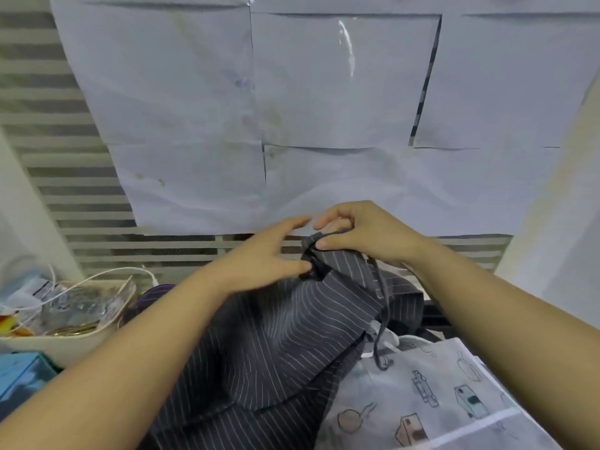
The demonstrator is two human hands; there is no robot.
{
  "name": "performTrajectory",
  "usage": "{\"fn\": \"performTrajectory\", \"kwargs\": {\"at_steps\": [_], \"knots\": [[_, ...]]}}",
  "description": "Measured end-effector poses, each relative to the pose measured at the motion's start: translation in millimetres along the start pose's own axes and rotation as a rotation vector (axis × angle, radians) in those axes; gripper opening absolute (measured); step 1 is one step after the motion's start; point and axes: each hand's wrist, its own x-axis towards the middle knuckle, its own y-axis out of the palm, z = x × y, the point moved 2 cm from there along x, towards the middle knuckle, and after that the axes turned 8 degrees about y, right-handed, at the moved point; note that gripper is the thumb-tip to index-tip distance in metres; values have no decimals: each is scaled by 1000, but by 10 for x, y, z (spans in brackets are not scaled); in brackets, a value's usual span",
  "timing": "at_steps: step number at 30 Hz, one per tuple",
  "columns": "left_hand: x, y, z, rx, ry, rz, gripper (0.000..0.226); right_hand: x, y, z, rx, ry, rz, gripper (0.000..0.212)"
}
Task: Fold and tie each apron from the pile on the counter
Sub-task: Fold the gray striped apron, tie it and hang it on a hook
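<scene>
Lit softly and evenly, rather dim, with a cool grey cast. Shows only faint, diffuse shade in the folds of the striped apron (pixel 259 336). Catches one bright streak of glare on the paper sheets (pixel 324 92) high above the apron. Looks soft all over, with slight smear on the left hand (pixel 269 258) and right hand (pixel 360 232) at the apron's top. Bends the wall slats (pixel 48 177) left of the apron into slants and stretches the lower corners.

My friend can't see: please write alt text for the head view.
A person's left hand and right hand work a dark strap atop a grey pinstriped apron; the right pinches it. A pale printed apron lies beside it.
</scene>
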Motion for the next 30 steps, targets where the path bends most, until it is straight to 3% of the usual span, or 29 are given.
{"fn": "performTrajectory", "kwargs": {"at_steps": [4, 7, 12, 18, 20, 22, 24, 28, 30], "knots": [[182, 34, -93, -70, 17, 60, 20, -104, -76, 133, -9, -61, -41, 19], [212, -88, -93, -148, 41, -121, 10, -154, -241, 18, -47, -30, -236, 20], [285, -469, -193, -85, 74, -423, 12, -81, -223, -354, -234, 51, -398, 12], [261, -964, -269, -15, 53, -545, 18, 14, -575, -497, 64, 322, -246, 23], [233, -1026, -288, -70, 40, -519, 19, 99, -780, -514, -57, 393, -275, 33], [229, -1032, -309, -127, 4, -485, 19, 222, -873, -502, -390, 472, -347, 41], [245, -1021, -315, -191, -41, -451, 19, 323, -826, -499, -467, 487, -416, 43], [241, -1042, -289, -332, -134, -459, 23, 302, -494, -640, 266, 387, -363, 25], [229, -1084, -291, -391, -177, -493, 23, 241, -261, -851, 343, 394, -297, 14]]}}
